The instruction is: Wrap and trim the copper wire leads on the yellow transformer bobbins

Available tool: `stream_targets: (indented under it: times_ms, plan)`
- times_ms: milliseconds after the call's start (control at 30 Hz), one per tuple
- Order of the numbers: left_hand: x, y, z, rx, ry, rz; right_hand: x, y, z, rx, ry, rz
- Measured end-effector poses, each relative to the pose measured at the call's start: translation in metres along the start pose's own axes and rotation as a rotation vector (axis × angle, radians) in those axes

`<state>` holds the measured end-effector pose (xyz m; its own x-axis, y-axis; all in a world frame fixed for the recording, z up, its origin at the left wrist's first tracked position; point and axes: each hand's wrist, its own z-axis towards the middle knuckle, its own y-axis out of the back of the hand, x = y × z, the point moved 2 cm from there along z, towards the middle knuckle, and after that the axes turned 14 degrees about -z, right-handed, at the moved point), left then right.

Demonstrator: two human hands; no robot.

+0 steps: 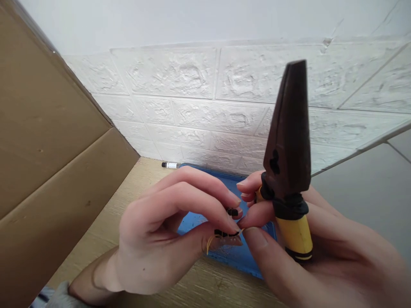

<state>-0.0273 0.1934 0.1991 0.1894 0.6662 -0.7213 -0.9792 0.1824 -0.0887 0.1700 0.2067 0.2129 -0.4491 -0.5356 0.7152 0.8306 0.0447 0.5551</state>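
My left hand [160, 235] is closed, its thumb and fingers pinching a small black segmented piece [221, 233] with a short loop of thin yellow wire [208, 246] hanging from it. Another black bit shows between the fingertips just above; whether both belong to one piece I cannot tell. My right hand [321, 252] is wrapped round yellow-handled pliers [290, 137], whose dark jaws point upward and look closed. The thumb and forefinger of that same hand meet at a thin pale strand at the end of the black piece, close to my left fingertips.
Beneath my hands a blue tray [257, 263] lies on the wooden surface [141, 179], with fine strands in it. A small black-capped tube [170, 165] rests behind it. Cardboard [64, 162] stands at left, and a white brick-patterned wall [192, 115] closes the back.
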Motion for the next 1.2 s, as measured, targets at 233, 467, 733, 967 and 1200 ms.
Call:
stream_targets:
  times_ms: [233, 467, 733, 967, 1200]
  plan:
    - [0.002, 0.0, -0.002, -0.027, 0.07, 0.029, 0.004, 0.0, 0.005, -0.079, -0.086, -0.081]
    - [0.001, -0.001, 0.001, -0.007, -0.006, 0.029, 0.01, -0.007, 0.015, -0.139, -0.112, -0.128]
    - [0.002, -0.003, 0.003, -0.027, 0.032, 0.017, -0.001, 0.004, 0.0, -0.039, -0.026, -0.122]
    - [0.002, -0.004, 0.003, -0.026, 0.035, 0.059, 0.0, 0.002, 0.002, -0.027, -0.028, -0.08]
    - [0.002, -0.007, 0.001, -0.033, 0.096, 0.074, 0.004, -0.005, 0.011, -0.159, -0.13, -0.131]
